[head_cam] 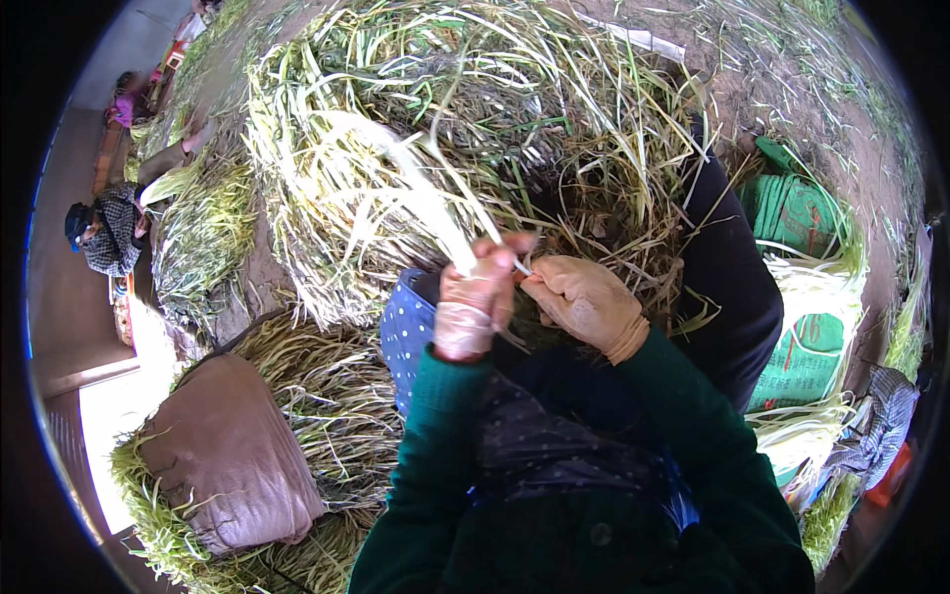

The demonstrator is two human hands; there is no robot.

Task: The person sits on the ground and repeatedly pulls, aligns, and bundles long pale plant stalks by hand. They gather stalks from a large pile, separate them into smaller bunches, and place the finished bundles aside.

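My left hand (pixel 475 293), slightly blurred and with a pale wrap around its lower part, grips a small bunch of long whitish plant stalks (pixel 438 211). They point up and to the left over a large heap of yellow-green stalks and leaves (pixel 334 156). Close beside it, my right hand (pixel 586 301) wears a thin beige glove. Its thumb and forefinger pinch the lower end of a thin pale strand (pixel 484 211) that runs up past the left fingers. Whether this strand is part of the bunch cannot be told.
On the right, pale stalks (pixel 816 286) lie on a green printed sack (pixel 805 356) near a roll of green twine (pixel 794 208). A brown cloth-covered bundle (pixel 230 453) rests at lower left. Another person (pixel 115 226) sits by a smaller heap (pixel 204 230) at far left.
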